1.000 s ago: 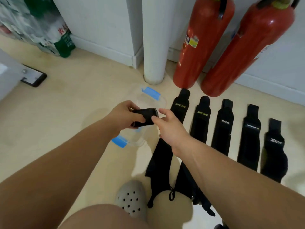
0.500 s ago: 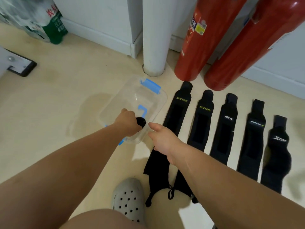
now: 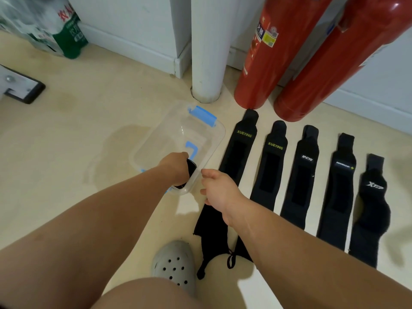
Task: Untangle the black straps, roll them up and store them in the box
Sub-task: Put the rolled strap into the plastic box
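Left hand (image 3: 175, 169) grips rolled strap (image 3: 192, 167) in box's (image 3: 219, 139) near corner; right hand (image 3: 220, 189) slack, empty. Seat roll before releasing.

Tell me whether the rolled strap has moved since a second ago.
Yes. The left hand has lowered the rolled strap into the clear box's near corner; the right hand let go.

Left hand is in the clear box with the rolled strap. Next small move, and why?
Probably release the rolled strap and lift the left hand out: the roll sits low in the near corner of the clear box, the right hand hovers empty, and five flat straps wait nearby.
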